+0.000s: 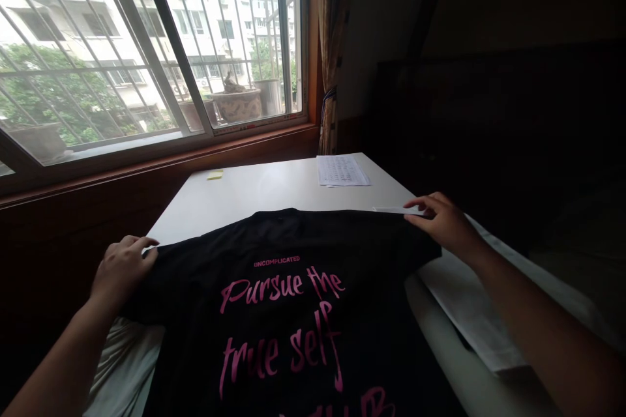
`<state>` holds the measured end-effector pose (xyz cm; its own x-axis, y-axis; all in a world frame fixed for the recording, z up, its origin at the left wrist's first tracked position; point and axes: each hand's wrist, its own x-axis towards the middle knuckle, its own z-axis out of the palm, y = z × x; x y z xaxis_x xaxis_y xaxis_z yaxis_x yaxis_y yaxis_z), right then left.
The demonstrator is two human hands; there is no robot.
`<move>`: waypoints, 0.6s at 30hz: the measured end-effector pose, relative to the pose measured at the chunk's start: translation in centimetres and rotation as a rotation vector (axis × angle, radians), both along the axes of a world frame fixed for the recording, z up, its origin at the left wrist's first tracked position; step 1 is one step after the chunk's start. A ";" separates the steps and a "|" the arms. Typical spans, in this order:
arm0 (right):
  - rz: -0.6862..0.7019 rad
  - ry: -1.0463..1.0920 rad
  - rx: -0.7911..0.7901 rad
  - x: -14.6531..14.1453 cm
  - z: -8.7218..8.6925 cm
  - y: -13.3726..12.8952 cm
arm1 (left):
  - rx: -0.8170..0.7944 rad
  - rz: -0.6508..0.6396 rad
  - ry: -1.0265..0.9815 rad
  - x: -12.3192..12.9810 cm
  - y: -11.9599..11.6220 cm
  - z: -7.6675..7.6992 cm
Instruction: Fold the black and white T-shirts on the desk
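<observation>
A black T-shirt (293,241) with pink lettering lies spread over the white table, its collar toward the window and its lower part running out of the bottom of the view. My left hand (124,267) is at the left sleeve, fingers closed on the sleeve's upper edge. At the right sleeve, my right hand (437,218) has thumb and fingers pinched at the cloth's upper corner. A thin whitish strip (391,210) lies along the shirt's edge beside the right fingertips.
Printed papers (342,171) lie near the far edge of the white table (264,186), with a yellow note (215,174) at far left. Pale cloth (479,313) lies on the right, more (124,365) at lower left. A barred window and a curtain (330,52) stand beyond.
</observation>
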<state>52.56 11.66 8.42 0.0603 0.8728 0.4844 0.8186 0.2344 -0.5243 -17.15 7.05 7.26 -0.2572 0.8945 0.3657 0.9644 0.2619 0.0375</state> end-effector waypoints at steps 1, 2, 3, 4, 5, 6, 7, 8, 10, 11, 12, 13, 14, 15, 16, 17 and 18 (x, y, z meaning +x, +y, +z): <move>0.052 0.042 -0.033 -0.3 0.5 -0.3 | -0.015 -0.057 0.001 0.7 0.9 -0.1; 0.116 0.093 -0.091 -0.6 1.0 -0.7 | -0.024 -0.108 -0.002 1.5 1.8 -0.3; 0.184 0.150 -0.172 -1.0 1.4 -1.0 | -0.028 -0.160 -0.009 2.2 2.8 -0.6; 0.251 0.209 -0.275 -1.3 1.7 -1.3 | -0.024 -0.205 -0.020 2.9 3.8 -0.9; 0.313 0.264 -0.391 -1.6 1.9 -1.6 | -0.022 -0.249 -0.034 3.6 4.8 -1.3; 0.363 0.305 -0.505 -1.9 2.0 -1.7 | -0.021 -0.293 -0.049 4.4 5.8 -1.7; 0.396 0.329 -0.598 -2.2 1.9 -1.7 | -0.019 -0.330 -0.068 5.1 6.8 -2.2; 0.409 0.329 -0.660 -2.4 1.7 -1.6 | -0.014 -0.362 -0.090 5.9 7.7 -2.8; 0.382 0.265 -0.680 -2.8 0.9 -1.0 | 0.000 -0.418 -0.156 7.6 9.4 -4.0; 0.346 0.211 -0.637 -3.0 0.4 -0.6 | 0.004 -0.440 -0.198 8.4 10.1 -4.6; 0.304 0.151 -0.575 -3.2 -0.2 -0.1 | 0.007 -0.454 -0.238 9.3 10.8 -5.2; 0.258 0.093 -0.506 -3.4 -0.8 0.5 | 0.008 -0.463 -0.270 10.1 11.3 -5.8; 0.215 0.041 -0.441 -3.6 -1.4 1.1 | 0.006 -0.470 -0.288 10.9 11.8 -6.3; 0.176 -0.001 -0.386 -3.8 -2.0 1.6 | 0.003 -0.477 -0.297 11.7 12.2 -6.8; 0.145 -0.032 -0.354 -4.1 -2.6 2.2 | -0.001 -0.486 -0.296 12.3 12.6 -7.2; 0.120 -0.057 -0.349 -4.4 -3.2 2.7 | -0.006 -0.497 -0.292 12.9 12.8 -7.6; 0.102 -0.079 -0.370 -4.7 -3.7 3.2 | -0.011 -0.506 -0.288 13.4 13.0 -7.9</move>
<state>47.82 14.84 4.68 -0.0603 0.9890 0.1350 0.8421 0.1231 -0.5251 -3.73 20.02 -0.62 0.1157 0.9352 0.3347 0.9208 -0.2273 0.3170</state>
